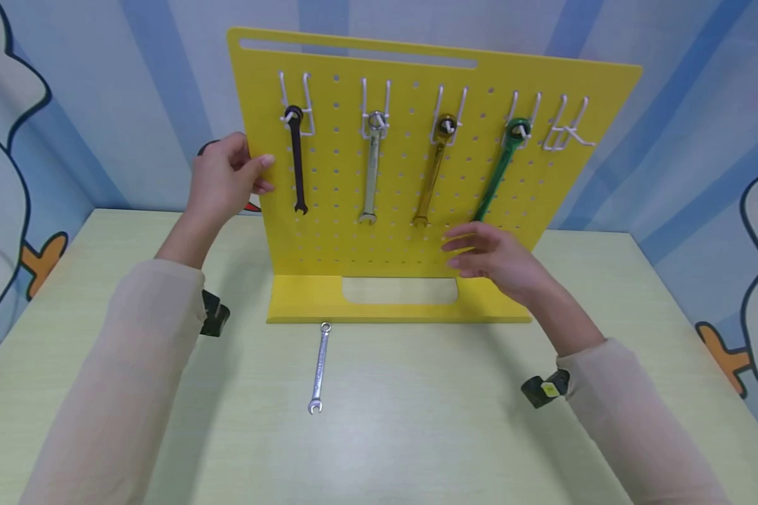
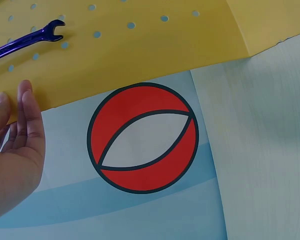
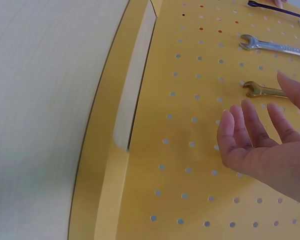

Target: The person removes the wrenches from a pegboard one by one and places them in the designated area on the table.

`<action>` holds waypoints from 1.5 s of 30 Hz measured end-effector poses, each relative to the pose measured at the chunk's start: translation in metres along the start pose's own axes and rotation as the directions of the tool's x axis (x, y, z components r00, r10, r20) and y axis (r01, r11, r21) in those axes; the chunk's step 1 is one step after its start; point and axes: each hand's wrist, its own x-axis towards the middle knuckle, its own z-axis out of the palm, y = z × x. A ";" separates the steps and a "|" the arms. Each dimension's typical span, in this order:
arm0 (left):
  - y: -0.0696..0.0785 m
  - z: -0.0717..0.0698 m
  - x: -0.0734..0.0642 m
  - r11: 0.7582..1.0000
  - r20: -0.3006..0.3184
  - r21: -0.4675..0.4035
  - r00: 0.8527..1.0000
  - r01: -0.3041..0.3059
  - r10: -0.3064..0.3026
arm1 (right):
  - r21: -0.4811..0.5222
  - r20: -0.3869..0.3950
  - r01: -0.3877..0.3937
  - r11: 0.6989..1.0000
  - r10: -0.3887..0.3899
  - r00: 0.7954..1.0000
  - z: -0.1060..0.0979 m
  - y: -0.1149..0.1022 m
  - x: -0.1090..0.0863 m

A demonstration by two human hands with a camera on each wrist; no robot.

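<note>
My left hand (image 1: pixel 224 175) pinches the left edge of a yellow pegboard (image 1: pixel 391 245), thumb on the front face. In the left wrist view, a dark purple-blue wrench (image 2: pixel 22 42) hangs close to that hand. Fingers loosely bent, my right hand (image 1: pixel 495 259) is in front of the board's lower right part, holding nothing. It overlaps the lower end of a green wrench (image 1: pixel 499 172). A gold wrench (image 3: pixel 262 90) hangs just beyond its fingertips in the right wrist view. Between the dark and gold ones hangs a silver wrench (image 1: pixel 372 175).
Another silver wrench (image 1: pixel 318 368) lies on the pale wooden table (image 1: pixel 417 421) before the board's base (image 1: pixel 306 298). A white double hook (image 1: pixel 565 130) at the board's far right holds no wrench. Behind stands a blue striped wall (image 1: pixel 164 70) with cartoon figures.
</note>
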 end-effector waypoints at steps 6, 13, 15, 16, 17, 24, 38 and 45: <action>0.000 0.000 -0.001 1.000 0.003 -0.005 1.000 0.005 -0.005 | 0.008 -0.030 -0.005 1.000 0.005 1.000 -0.008 -0.003 -0.003; 0.000 0.000 0.000 1.000 0.003 0.011 1.000 0.009 -0.009 | 0.030 -0.074 0.012 0.999 -0.009 0.997 -0.017 -0.007 -0.006; 0.000 -0.001 0.000 1.000 0.003 0.014 1.000 0.014 -0.014 | 0.041 -0.092 0.020 0.999 -0.016 0.996 -0.020 -0.008 -0.007; 0.000 0.000 0.000 1.000 0.002 0.013 1.000 0.012 -0.012 | 0.041 -0.104 0.023 0.999 -0.019 0.994 -0.021 -0.008 -0.007; 0.000 0.000 0.000 1.000 0.001 0.013 1.000 0.011 -0.011 | 0.044 -0.116 0.025 0.999 -0.020 0.993 -0.022 -0.009 -0.007; 0.001 -0.001 0.000 1.000 0.005 -0.003 1.000 0.016 -0.016 | 0.098 -0.149 0.075 0.992 -0.060 0.987 -0.029 -0.014 -0.009; 0.001 -0.001 0.000 1.000 0.008 0.011 1.000 0.018 -0.018 | 0.146 -0.234 0.139 0.980 -0.102 0.967 -0.038 -0.028 -0.009; 0.001 -0.001 0.000 1.000 0.010 0.000 1.000 0.013 -0.013 | 0.194 -0.239 0.170 0.966 -0.121 0.963 -0.040 -0.033 -0.007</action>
